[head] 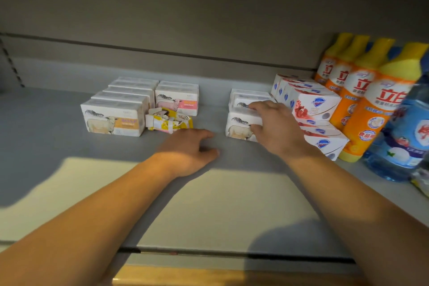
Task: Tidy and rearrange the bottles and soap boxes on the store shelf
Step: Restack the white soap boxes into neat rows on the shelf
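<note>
Reaching with both bare hands onto a grey store shelf [69, 109]. Right hand [276, 127] gripping the front white soap box [239, 123] of a short row near the middle right, fingers over its top edge and thumb at its front face; box sitting flat on the shelf with a second matching box [246, 97] just behind it. Left hand [189, 148] hovering low over or resting on the bare shelf, fingers loosely curled and holding nothing, near the torn wrapper but apart from it; contact with the shelf hard to tell.

Standing further left, a row of white soap boxes with an animal picture [113, 118], running front to back, and beside it a pair of the same kind with a pink label [177, 100]. Lying in front of the pink pair, touching the left row's front box, a crumpled yellow and white torn wrapper [168, 121].

Stacked just right of the gripped box, white and red soap boxes [313, 104] in two tiers, partly hidden by the right hand. Lining up beyond them, four orange bottles with yellow caps [371, 100], upright, front to back. Showing at the right edge, a blue bottle [404, 137], partly cut off.
</note>
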`<state>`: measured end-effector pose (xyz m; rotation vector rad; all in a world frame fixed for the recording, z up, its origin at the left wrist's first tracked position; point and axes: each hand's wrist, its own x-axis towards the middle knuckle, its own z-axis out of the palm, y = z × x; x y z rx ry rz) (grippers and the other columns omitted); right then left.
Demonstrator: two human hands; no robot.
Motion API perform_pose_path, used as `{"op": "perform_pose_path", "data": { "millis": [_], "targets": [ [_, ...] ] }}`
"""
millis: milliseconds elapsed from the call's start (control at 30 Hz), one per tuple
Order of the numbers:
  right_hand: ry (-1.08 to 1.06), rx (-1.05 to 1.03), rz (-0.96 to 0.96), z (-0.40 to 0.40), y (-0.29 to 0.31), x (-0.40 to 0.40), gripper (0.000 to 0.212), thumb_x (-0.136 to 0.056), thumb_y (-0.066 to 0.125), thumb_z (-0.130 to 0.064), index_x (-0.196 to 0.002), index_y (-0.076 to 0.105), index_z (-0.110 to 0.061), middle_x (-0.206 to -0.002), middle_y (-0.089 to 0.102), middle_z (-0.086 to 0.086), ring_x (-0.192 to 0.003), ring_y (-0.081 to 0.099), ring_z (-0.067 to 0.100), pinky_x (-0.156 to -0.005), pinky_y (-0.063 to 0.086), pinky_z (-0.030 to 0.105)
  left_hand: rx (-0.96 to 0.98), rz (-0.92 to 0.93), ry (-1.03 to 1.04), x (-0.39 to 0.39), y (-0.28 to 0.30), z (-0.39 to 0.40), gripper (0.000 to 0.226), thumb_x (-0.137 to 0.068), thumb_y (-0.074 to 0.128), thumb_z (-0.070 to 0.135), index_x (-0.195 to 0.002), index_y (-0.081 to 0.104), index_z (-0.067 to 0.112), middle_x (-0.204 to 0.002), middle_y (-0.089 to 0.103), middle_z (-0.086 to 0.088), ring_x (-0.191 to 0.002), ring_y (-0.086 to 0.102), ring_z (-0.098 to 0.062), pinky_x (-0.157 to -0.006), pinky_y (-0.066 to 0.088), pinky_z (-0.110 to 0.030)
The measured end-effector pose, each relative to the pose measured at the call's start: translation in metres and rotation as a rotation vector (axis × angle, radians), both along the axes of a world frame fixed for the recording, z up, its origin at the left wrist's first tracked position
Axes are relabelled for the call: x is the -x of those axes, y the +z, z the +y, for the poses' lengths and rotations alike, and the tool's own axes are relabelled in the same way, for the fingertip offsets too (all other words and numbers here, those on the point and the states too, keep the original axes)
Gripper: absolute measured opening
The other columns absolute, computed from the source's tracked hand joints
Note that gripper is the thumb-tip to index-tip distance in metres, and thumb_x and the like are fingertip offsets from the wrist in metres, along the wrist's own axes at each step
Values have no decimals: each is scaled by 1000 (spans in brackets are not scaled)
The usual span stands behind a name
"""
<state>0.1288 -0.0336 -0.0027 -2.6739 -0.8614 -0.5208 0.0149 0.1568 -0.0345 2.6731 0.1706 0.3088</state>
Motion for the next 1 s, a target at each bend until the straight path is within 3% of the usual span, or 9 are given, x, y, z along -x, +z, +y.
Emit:
{"op": "perform_pose_path", "data": {
  "millis": [133,200,333,667,767,933,1000],
  "targets": [
    [30,117,-170,12,-9,2,55,-84,65,-24,-137,49,-21,-133,50,2,-122,45,28,-101,36,40,-54,54,-79,-1,-4,0,63,-86,55,56,-142,44,29,-150,41,7,-140,29,-17,-110,24,-25],
    [2,127,-189,15,-11,-6,53,-86,64,-16,-137,49,-18,-133,49,4,-123,42,27,-101,35,38,-65,56,-91,-2,-5,1,63,-86,55,57,-142,44,29,-151,39,8,-141,26,-16,-113,21,-26],
    [-45,92,-171,17,-11,-26,55,-85,61,-1,-137,49,-16,-135,50,6,-125,42,28,-106,38,42,-62,30,-93,-3,-6,1,61,-86,57,56,-140,47,29,-150,41,9,-141,27,-15,-113,20,-24],
    [-30,23,-204,26,-20,-50,52,-82,62,-1,-132,55,-16,-131,53,6,-118,44,32,-99,38,39,-18,3,-85,-6,-8,3,57,-84,60,54,-135,52,30,-146,44,10,-138,28,-14,-102,19,-17],
    [-25,26,-194,24,-20,-48,53,-83,61,-3,-134,53,-17,-133,52,5,-120,44,31,-102,40,40,-7,32,-92,-3,-4,3,55,-84,61,52,-134,53,30,-145,46,11,-137,32,-11,-105,22,-18],
    [-60,81,-147,30,-3,-37,52,-85,63,-19,-136,52,-20,-133,54,5,-121,47,30,-104,40,41,294,-129,17,11,16,10,18,-83,68,32,-100,71,30,-103,70,16,-100,63,-4,-90,43,-18],
    [-10,-24,-147,40,5,-24,44,-85,62,-24,-128,59,-19,-127,59,6,-116,51,30,-100,40,38,398,-264,103,18,23,18,10,-82,69,21,-87,73,28,-88,73,14,-87,66,-3,-83,48,-19]
  ]
}}
